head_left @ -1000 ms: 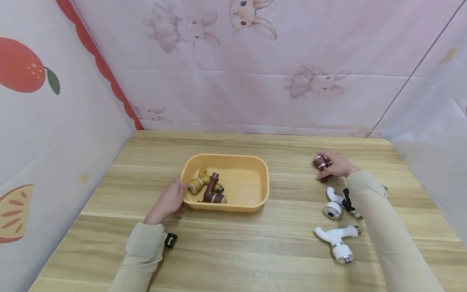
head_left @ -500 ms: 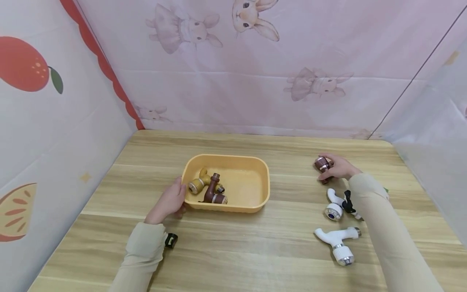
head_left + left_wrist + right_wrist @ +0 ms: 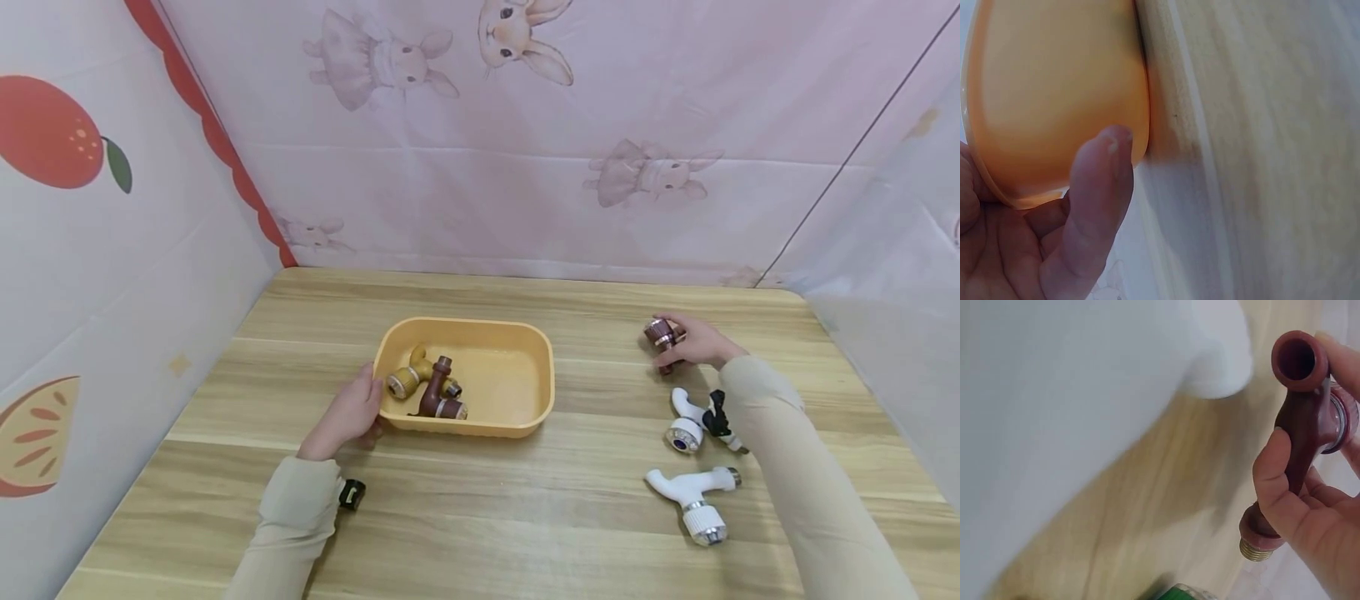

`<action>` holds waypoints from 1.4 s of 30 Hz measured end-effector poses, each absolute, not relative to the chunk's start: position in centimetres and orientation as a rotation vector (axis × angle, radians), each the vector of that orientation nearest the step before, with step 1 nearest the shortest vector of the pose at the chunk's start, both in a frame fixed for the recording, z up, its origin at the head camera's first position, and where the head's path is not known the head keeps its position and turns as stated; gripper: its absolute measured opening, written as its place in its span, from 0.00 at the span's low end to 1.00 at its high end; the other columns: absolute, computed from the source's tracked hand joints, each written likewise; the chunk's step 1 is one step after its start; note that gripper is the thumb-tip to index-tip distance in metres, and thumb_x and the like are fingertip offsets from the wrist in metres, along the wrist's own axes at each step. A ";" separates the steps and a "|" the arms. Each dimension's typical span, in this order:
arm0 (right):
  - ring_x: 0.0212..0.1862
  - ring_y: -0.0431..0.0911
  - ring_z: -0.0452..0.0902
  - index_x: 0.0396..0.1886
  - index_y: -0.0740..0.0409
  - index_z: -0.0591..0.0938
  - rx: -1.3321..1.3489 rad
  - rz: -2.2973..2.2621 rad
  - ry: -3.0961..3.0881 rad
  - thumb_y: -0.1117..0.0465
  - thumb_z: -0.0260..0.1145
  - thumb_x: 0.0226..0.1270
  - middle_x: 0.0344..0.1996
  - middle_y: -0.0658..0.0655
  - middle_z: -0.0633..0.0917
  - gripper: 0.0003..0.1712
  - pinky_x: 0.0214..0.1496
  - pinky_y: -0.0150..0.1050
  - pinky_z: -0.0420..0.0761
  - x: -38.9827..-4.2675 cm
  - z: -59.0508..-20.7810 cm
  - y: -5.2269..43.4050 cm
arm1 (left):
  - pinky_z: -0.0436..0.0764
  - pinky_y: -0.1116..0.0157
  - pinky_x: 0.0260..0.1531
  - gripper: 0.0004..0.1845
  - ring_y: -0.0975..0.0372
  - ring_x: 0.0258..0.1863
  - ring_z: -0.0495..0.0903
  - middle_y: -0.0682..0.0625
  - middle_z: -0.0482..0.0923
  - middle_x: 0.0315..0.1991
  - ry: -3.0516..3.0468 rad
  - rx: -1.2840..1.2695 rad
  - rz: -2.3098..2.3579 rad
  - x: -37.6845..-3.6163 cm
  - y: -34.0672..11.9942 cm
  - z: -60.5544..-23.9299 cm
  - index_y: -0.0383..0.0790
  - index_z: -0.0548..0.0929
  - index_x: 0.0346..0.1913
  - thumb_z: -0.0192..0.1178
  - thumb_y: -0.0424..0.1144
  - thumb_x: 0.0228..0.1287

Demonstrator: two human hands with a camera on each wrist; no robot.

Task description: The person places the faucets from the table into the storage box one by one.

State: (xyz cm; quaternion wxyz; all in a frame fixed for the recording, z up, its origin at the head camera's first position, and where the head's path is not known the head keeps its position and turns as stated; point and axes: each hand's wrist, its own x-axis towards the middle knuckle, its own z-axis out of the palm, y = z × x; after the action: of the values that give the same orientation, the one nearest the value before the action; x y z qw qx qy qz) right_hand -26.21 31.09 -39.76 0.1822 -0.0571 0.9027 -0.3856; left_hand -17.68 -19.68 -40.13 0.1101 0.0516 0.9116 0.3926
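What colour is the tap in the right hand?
The tap is dark reddish-brown, best seen in the right wrist view.
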 end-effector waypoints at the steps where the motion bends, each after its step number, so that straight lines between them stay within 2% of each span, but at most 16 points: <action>1: 0.46 0.61 0.68 0.68 0.66 0.52 -0.155 -1.110 2.539 0.66 0.72 0.47 0.46 0.75 0.67 0.52 0.37 0.41 0.81 -26.1 -39.6 31.1 | 0.78 0.61 0.09 0.17 0.56 0.10 0.75 0.42 0.73 0.18 2.679 0.151 1.151 -17.7 -19.7 -40.1 0.28 0.57 0.58 0.32 0.35 0.73; 11: 0.45 0.59 0.70 0.69 0.64 0.51 -0.131 -1.171 2.524 0.66 0.71 0.49 0.48 0.74 0.65 0.52 0.39 0.44 0.82 -25.5 -38.6 31.3 | 0.78 0.62 0.09 0.16 0.56 0.11 0.75 0.43 0.73 0.18 2.677 0.140 1.148 -17.7 -19.8 -40.0 0.28 0.58 0.57 0.32 0.35 0.73; 21: 0.48 0.62 0.68 0.70 0.63 0.49 -0.154 -1.188 2.503 0.68 0.68 0.52 0.50 0.74 0.63 0.50 0.42 0.48 0.81 -25.1 -37.5 31.3 | 0.78 0.62 0.09 0.16 0.56 0.11 0.75 0.43 0.73 0.18 2.662 0.147 1.154 -17.8 -19.9 -40.1 0.29 0.58 0.57 0.32 0.36 0.73; 32: 0.45 0.57 0.69 0.70 0.59 0.51 -0.158 -1.206 2.510 0.68 0.68 0.52 0.50 0.72 0.65 0.49 0.38 0.44 0.81 -24.6 -36.7 31.1 | 0.78 0.62 0.09 0.14 0.57 0.11 0.75 0.44 0.72 0.17 2.672 0.150 1.161 -17.8 -19.9 -40.2 0.29 0.60 0.53 0.32 0.35 0.73; 42: 0.44 0.55 0.71 0.70 0.60 0.51 -0.201 -1.232 2.516 0.67 0.69 0.52 0.51 0.72 0.66 0.50 0.36 0.42 0.80 -23.6 -35.7 30.9 | 0.78 0.62 0.09 0.15 0.57 0.11 0.75 0.43 0.72 0.18 2.651 0.145 1.174 -17.7 -19.9 -40.3 0.30 0.60 0.54 0.32 0.36 0.73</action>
State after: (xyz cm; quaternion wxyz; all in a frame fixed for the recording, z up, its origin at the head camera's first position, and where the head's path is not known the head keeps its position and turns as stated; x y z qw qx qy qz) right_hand -23.64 30.88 -35.71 0.1657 -0.0705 0.8834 -0.4326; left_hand -17.71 -19.89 -40.28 0.1190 0.0496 0.9068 0.4014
